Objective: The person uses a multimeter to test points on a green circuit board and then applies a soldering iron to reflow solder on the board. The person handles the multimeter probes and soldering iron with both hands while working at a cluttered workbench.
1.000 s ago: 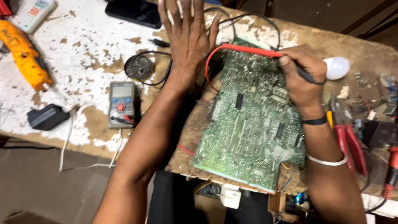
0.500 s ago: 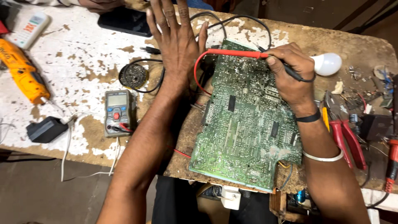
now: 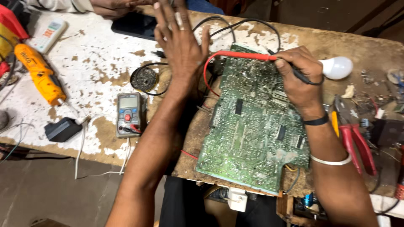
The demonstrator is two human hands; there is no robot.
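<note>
A large green circuit board (image 3: 252,126) lies solder side up on the worn wooden bench (image 3: 370,46). My right hand (image 3: 299,82) is closed on a red test probe (image 3: 248,55) at the board's far edge, and a black probe (image 3: 309,80) runs through the same grip. My left hand (image 3: 181,42) is raised flat above the bench left of the board, fingers spread, holding nothing. A grey multimeter (image 3: 128,114) with leads plugged in lies left of my forearm.
An orange power tool (image 3: 40,75), a black adapter (image 3: 62,129), a round black part (image 3: 145,78), a remote (image 3: 47,34) and a dark phone (image 3: 134,25) lie at the left. A white bulb (image 3: 336,67) and red pliers (image 3: 355,141) lie at the right. Another person's hand (image 3: 115,6) rests at the far edge.
The view has shifted, so everything sits slightly lower and to the right. My left hand has stayed spread and lifted a little toward the far side. My right hand keeps its grip on the probes.
</note>
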